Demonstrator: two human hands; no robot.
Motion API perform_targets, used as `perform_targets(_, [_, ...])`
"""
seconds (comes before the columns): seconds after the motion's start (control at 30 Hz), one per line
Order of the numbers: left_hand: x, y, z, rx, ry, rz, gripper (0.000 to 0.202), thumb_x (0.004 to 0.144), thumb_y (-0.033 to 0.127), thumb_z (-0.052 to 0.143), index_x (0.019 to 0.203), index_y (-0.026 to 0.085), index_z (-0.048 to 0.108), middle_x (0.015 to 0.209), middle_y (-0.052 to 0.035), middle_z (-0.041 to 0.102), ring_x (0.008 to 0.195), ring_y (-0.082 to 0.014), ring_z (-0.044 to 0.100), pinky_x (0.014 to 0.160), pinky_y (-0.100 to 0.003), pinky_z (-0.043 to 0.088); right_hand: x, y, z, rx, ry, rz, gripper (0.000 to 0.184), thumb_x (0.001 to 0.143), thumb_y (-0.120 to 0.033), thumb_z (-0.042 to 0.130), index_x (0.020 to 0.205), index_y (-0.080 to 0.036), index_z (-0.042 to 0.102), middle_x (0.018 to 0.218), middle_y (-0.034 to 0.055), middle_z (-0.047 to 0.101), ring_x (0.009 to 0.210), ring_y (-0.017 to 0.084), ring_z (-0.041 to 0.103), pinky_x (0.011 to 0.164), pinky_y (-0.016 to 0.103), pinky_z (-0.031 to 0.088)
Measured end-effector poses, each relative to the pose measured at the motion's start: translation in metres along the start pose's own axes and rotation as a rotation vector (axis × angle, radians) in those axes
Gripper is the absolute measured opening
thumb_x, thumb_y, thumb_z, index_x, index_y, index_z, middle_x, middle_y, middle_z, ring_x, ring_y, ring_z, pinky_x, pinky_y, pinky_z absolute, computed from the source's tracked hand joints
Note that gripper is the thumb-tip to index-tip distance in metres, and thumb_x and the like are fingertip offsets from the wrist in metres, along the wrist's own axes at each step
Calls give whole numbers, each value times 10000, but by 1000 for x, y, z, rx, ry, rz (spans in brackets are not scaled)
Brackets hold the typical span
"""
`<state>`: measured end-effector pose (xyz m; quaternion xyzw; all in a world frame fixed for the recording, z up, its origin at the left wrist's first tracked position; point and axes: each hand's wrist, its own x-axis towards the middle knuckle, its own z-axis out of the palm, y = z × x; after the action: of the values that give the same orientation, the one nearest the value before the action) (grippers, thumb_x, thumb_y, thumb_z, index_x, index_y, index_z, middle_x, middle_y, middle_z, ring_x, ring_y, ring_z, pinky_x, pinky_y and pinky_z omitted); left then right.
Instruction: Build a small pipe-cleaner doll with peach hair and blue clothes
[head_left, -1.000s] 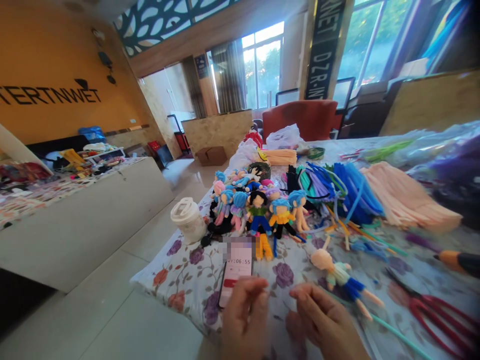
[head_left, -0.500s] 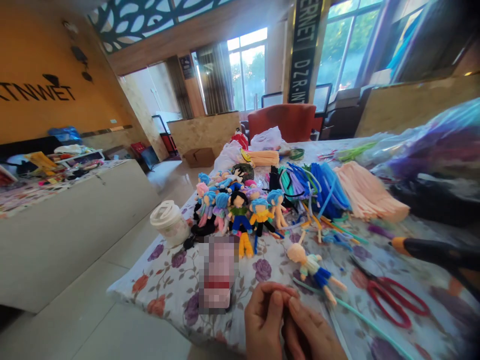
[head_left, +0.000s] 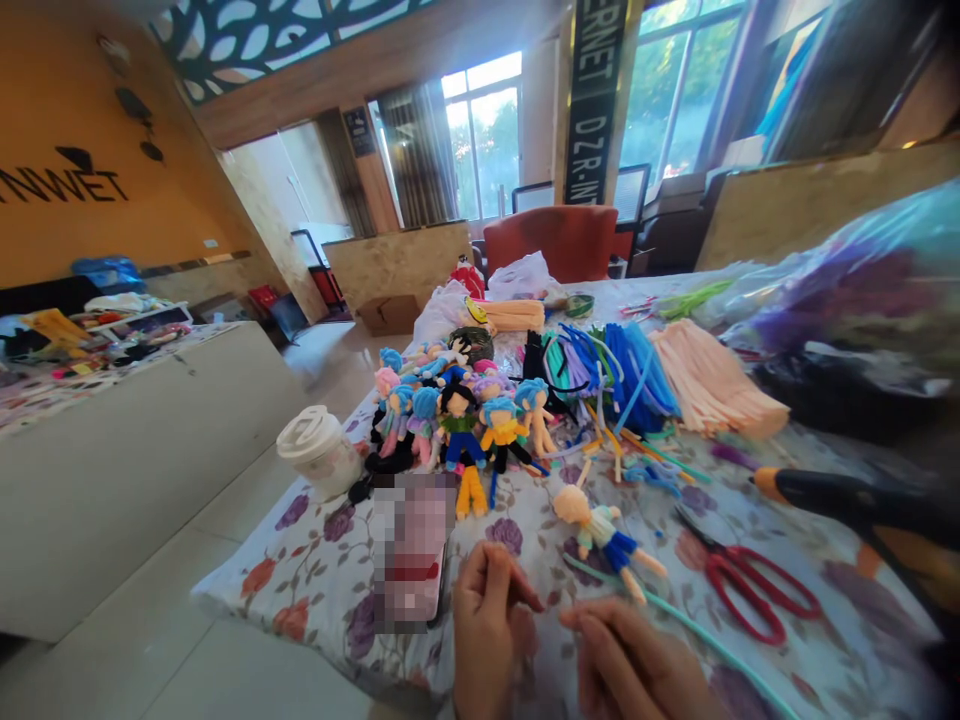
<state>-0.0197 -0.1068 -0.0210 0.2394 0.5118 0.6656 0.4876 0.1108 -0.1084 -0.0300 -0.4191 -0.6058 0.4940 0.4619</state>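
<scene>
My left hand is above the table's front edge, thumb and fingers pinched together. Beside it, a small gap away, my right hand is also pinched, its fingertips pointing toward the left. Anything held in either pinch is too small to make out. Just beyond my right hand lies a small doll with a bare peach head, a pale top and blue shorts. A mint-green pipe cleaner runs past the doll toward the lower right. Red-handled scissors rest to the right of it.
A phone, partly blurred out, lies left of my hands, with a white lidded cup behind it. Several finished dolls are grouped at centre. Bundles of blue and peach pipe cleaners lie farther back. A glue gun is at right.
My hands were together with fingertips touching; now they are apart, the left one shifted leftward. The whole view has turned slightly, so the table things sit a little further left.
</scene>
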Motion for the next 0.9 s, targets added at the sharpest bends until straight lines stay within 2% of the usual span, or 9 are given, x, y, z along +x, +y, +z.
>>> perform_targets(0.1, [-2, -5, 0, 174, -36, 18, 518, 779, 634, 567, 517, 205, 443, 387, 77, 388, 357, -71, 319, 391, -210, 266, 3, 0, -6, 111, 67, 109, 499, 906, -592, 443, 605, -215, 568, 484, -8, 485, 433, 119, 448, 416, 202, 406])
perform_targets(0.23, [-12, -10, 5, 355, -68, 35, 586, 758, 709, 514, 465, 222, 369, 374, 83, 300, 367, -73, 256, 399, -236, 213, 5, 6, -10, 142, 56, 201, 525, 904, -609, 439, 553, -219, 434, 485, -33, 363, 440, 110, 339, 407, 224, 334])
perform_targets(0.33, [-16, -9, 8, 366, -118, 63, 543, 790, 643, 540, 486, 200, 466, 389, 59, 379, 375, -85, 337, 409, -234, 255, 3, 13, -11, 129, 34, 214, 514, 877, -642, 463, 592, -216, 421, 529, -40, 352, 472, 108, 332, 431, 222, 346])
perform_targets(0.43, [-16, -10, 7, 298, -140, 108, 303, 770, 470, 671, 691, 184, 607, 559, 30, 559, 445, -94, 457, 449, -216, 351, 1, 15, -15, 79, 15, 183, 437, 868, -595, 516, 661, -211, 483, 595, -26, 424, 536, 122, 417, 498, 219, 410])
perform_targets(0.5, [-15, -12, 5, 264, -141, 132, 221, 735, 380, 723, 817, 200, 626, 691, 12, 624, 519, -107, 512, 491, -214, 399, 0, 12, -24, -26, -1, 133, 355, 890, -525, 513, 721, -213, 524, 622, -19, 469, 567, 130, 471, 523, 213, 433])
perform_targets(0.6, [-12, -18, -1, 266, -141, 153, 207, 744, 359, 710, 853, 198, 639, 730, -4, 633, 574, -119, 524, 526, -218, 409, 4, 6, -50, -249, -12, 15, 202, 875, -418, 550, 847, -220, 579, 694, -7, 559, 580, 132, 543, 540, 211, 478])
perform_targets(0.7, [-9, -24, -7, 258, -109, 150, 234, 733, 369, 719, 871, 195, 647, 739, -13, 642, 581, -124, 520, 537, -224, 399, 12, 3, -87, -487, 80, -104, 227, 809, -392, 618, 971, -234, 641, 916, 45, 658, 605, 145, 608, 520, 227, 517])
perform_targets(0.8, [-6, -25, -10, 246, -91, 124, 278, 716, 386, 736, 896, 193, 647, 742, -21, 658, 585, -135, 533, 528, -227, 395, 20, 2, -113, -723, 220, -169, 252, 796, -462, 595, 899, -250, 685, 901, 55, 681, 617, 182, 627, 502, 269, 507])
perform_targets(0.9, [-3, -23, -10, 251, -103, 112, 294, 714, 394, 738, 906, 193, 644, 749, -16, 660, 578, -131, 530, 524, -225, 404, 25, 2, -115, -901, 193, -155, 256, 853, -463, 527, 837, -262, 683, 842, 46, 680, 705, 222, 647, 595, 321, 495])
